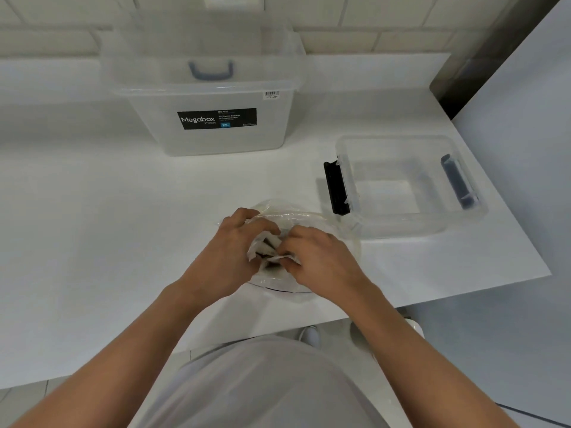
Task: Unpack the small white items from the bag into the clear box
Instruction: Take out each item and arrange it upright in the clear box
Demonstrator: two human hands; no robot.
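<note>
A clear plastic bag (296, 213) lies on the white counter in front of me, near its front edge. My left hand (230, 257) and my right hand (321, 257) are both at the bag's opening, fingers curled round the crumpled plastic and some small white items (262, 242) inside it. Dark patches show between the white pieces. A small clear box (408, 186) with a black latch on its left side and a grey-blue latch on its right stands open just right of the bag. Nothing shows inside that box.
A large clear storage box (204, 97) with a black Megabox label stands at the back of the counter (92, 211), against the tiled wall. The counter's right edge (500, 196) runs diagonally past the small box. The floor lies below.
</note>
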